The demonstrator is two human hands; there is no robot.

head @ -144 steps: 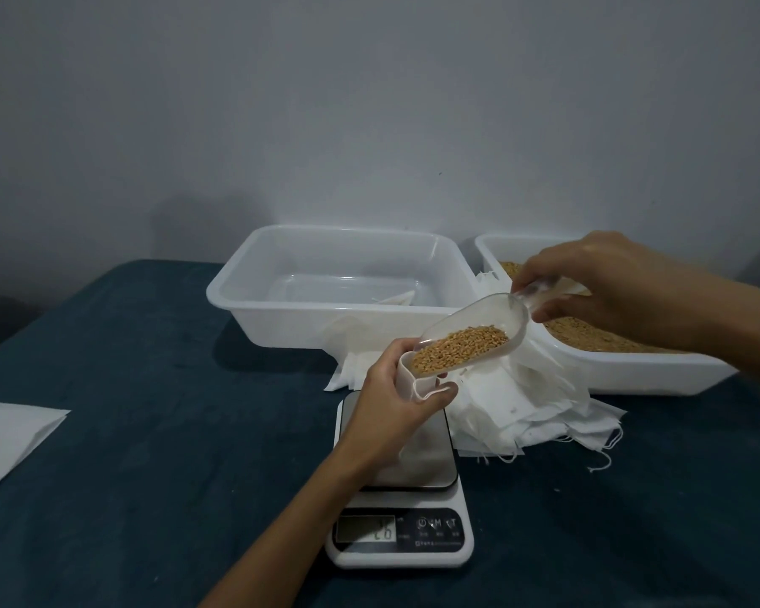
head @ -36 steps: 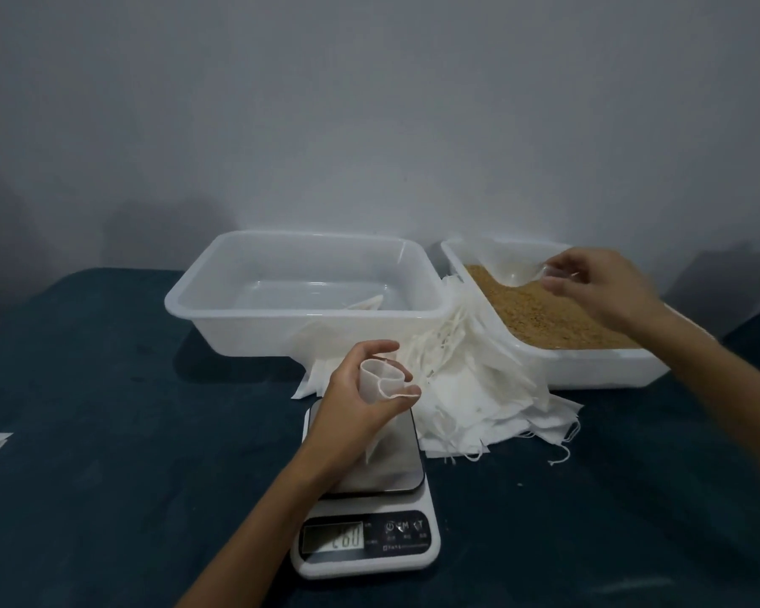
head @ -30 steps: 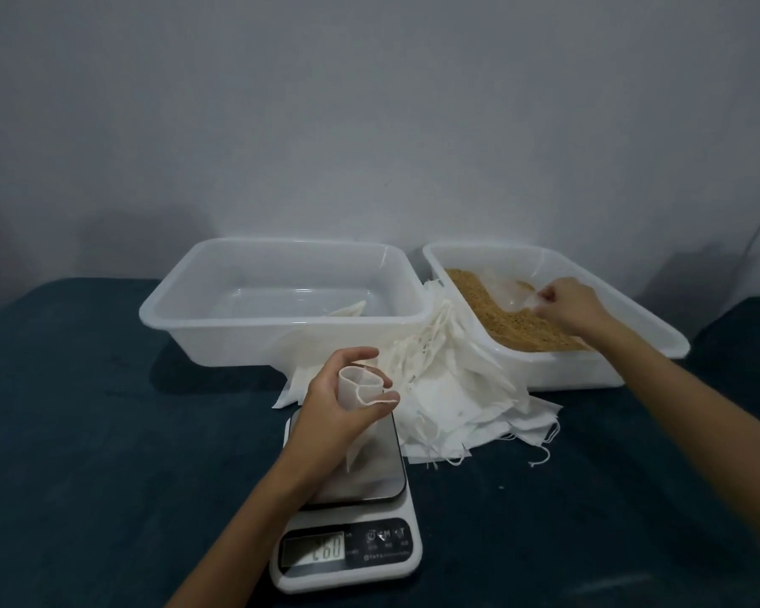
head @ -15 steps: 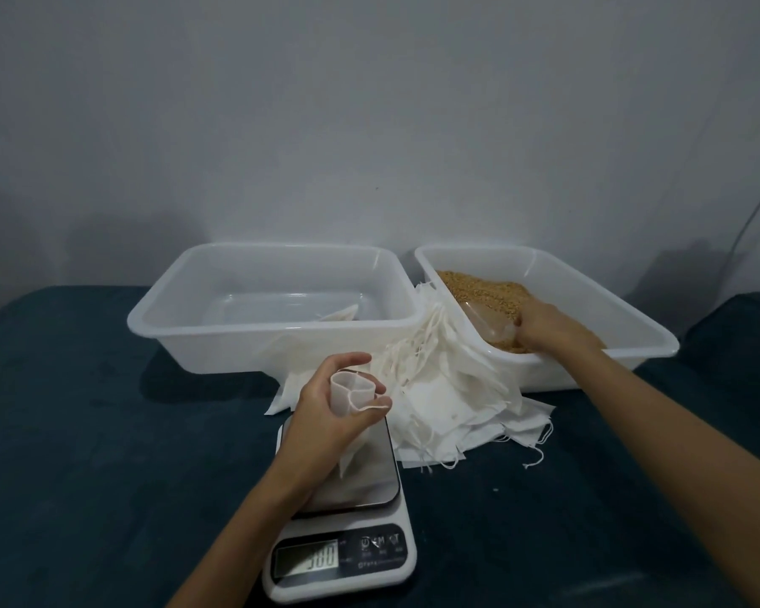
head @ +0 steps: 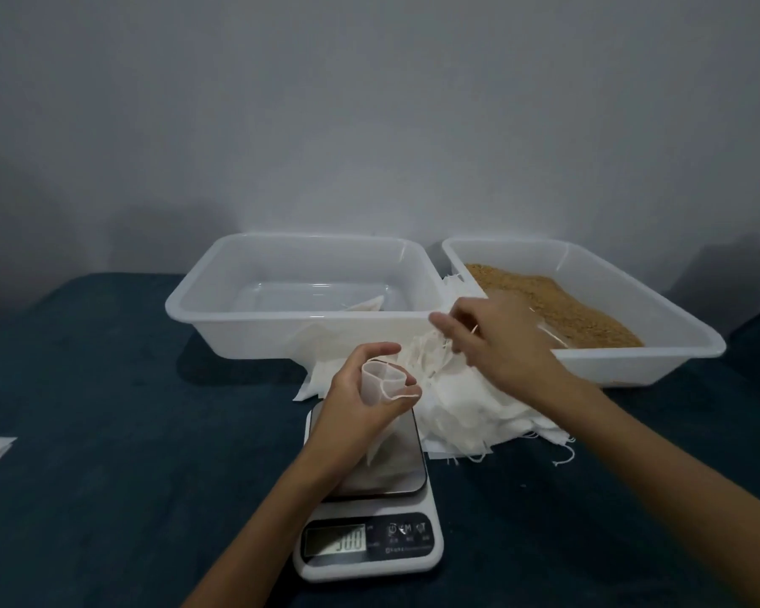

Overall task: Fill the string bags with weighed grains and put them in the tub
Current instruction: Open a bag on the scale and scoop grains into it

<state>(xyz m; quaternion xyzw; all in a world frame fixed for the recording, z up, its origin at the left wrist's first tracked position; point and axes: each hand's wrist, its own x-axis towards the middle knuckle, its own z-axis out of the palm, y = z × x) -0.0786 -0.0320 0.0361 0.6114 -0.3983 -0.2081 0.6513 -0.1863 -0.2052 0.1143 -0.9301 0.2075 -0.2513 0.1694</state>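
From the head camera, at the centre of the frame, the left hand (head: 360, 410) grips a small white string bag (head: 385, 383) with its mouth held open, standing on the steel plate of a kitchen scale (head: 369, 511). The right hand (head: 496, 340), blurred, hangs with fingers loosely spread over a heap of empty white bags (head: 470, 405). At centre-left, a white tub (head: 220, 318) holds one bag (head: 365, 305). At right, a second tub (head: 659, 331) holds brown grains (head: 553, 300) and a clear scoop (head: 549, 333).
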